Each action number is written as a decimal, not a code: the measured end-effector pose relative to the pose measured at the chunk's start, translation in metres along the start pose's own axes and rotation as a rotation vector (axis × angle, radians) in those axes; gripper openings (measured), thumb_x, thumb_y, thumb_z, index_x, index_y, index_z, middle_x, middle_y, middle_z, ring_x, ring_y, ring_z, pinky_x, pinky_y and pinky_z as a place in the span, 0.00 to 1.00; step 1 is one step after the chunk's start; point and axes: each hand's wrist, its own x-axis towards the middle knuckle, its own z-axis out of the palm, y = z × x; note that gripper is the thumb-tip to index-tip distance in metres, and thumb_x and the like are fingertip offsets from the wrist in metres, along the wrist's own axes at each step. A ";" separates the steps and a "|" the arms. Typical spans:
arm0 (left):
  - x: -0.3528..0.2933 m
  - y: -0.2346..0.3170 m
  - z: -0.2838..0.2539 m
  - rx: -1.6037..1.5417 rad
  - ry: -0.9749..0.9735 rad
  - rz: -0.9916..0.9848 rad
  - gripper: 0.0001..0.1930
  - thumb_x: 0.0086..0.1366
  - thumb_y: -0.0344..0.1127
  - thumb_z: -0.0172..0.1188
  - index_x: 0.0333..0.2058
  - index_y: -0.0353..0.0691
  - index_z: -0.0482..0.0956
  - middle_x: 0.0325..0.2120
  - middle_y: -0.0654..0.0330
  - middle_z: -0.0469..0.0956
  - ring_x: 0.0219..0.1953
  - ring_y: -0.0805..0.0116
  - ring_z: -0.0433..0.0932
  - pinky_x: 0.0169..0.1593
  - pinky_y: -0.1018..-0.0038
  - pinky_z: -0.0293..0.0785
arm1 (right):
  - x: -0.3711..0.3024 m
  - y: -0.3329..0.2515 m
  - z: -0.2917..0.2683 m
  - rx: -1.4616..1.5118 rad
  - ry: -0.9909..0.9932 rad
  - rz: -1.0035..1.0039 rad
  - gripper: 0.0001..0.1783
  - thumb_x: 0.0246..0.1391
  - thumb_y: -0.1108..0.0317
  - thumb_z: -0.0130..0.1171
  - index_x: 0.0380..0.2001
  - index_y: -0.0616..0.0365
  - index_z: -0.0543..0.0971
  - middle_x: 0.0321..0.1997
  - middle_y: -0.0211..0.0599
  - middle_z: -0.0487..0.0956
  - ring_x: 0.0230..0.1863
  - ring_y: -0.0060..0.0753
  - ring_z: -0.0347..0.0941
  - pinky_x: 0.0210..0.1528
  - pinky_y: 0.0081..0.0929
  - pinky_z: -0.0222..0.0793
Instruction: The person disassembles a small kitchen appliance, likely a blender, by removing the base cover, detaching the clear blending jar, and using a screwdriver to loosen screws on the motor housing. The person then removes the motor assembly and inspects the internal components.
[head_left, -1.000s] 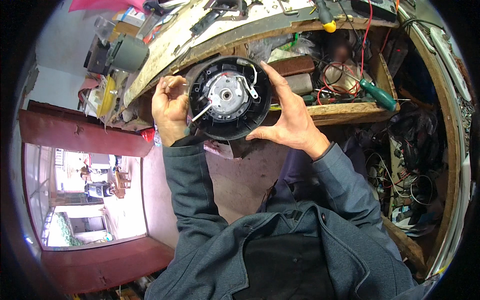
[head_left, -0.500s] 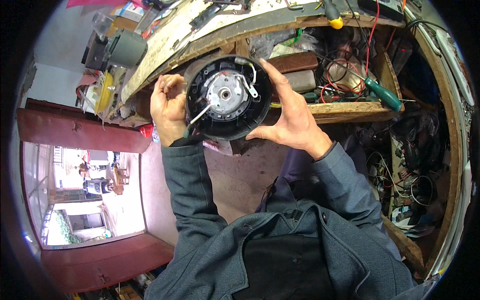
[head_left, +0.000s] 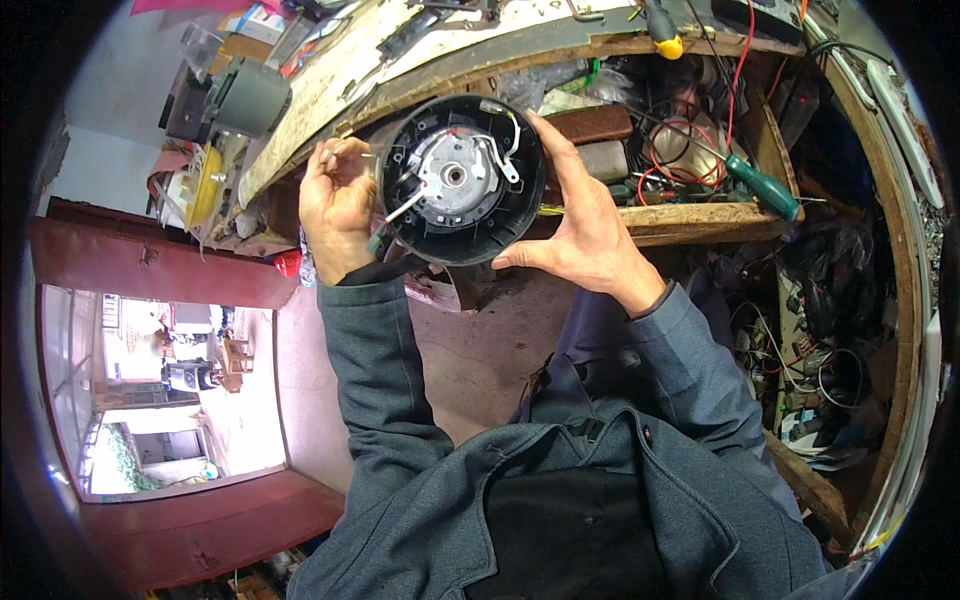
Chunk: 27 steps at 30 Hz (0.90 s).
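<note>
A round black plastic housing is held up in front of me with its open side facing me. In its middle sits a silver metal motor with a round hub. A white-sleeved wire runs out over the lower left rim to a dark connector, and a white lead with a metal tab lies at the upper right. My right hand grips the housing's right side, thumb below and fingers above. My left hand is beside the left rim, its fingers curled in a pinch. A small thin tip shows by those fingers; its kind is unclear.
Ahead stands a worn workbench with tools on top. Its open drawer holds wires, a brown case and a green-handled screwdriver. A yellow-black screwdriver lies at the bench edge. Cluttered parts fill the right side; a red-framed doorway is left.
The housing has tilted and shifted slightly up and to the right in my right hand. My left fingers have drawn a little away from its rim, and a small thin tip now shows there.
</note>
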 end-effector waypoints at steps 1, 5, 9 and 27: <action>-0.002 -0.002 0.001 0.008 -0.012 -0.005 0.16 0.77 0.31 0.52 0.26 0.40 0.67 0.20 0.64 0.67 0.25 0.71 0.66 0.36 0.73 0.72 | 0.000 0.000 0.000 0.010 -0.004 0.010 0.77 0.28 0.52 0.89 0.77 0.62 0.50 0.76 0.53 0.63 0.75 0.47 0.63 0.76 0.41 0.60; -0.004 -0.001 -0.001 0.010 -0.036 -0.011 0.16 0.77 0.31 0.52 0.26 0.40 0.67 0.20 0.64 0.67 0.25 0.71 0.66 0.35 0.73 0.72 | 0.000 0.001 0.000 -0.011 -0.002 -0.009 0.76 0.29 0.52 0.89 0.77 0.61 0.51 0.75 0.53 0.63 0.75 0.47 0.63 0.76 0.41 0.60; -0.002 0.003 -0.006 -0.023 -0.024 -0.013 0.16 0.77 0.31 0.52 0.26 0.40 0.67 0.20 0.64 0.67 0.25 0.71 0.66 0.35 0.74 0.71 | -0.001 -0.003 0.000 -0.019 -0.015 0.009 0.75 0.29 0.54 0.89 0.77 0.61 0.51 0.75 0.53 0.64 0.74 0.47 0.64 0.76 0.41 0.60; -0.015 -0.023 0.011 -0.061 -0.007 0.109 0.16 0.78 0.32 0.48 0.26 0.38 0.66 0.21 0.61 0.65 0.26 0.68 0.65 0.48 0.61 0.75 | 0.010 0.001 -0.021 0.831 -0.064 0.290 0.71 0.35 0.85 0.79 0.79 0.57 0.46 0.80 0.46 0.54 0.79 0.39 0.52 0.78 0.37 0.54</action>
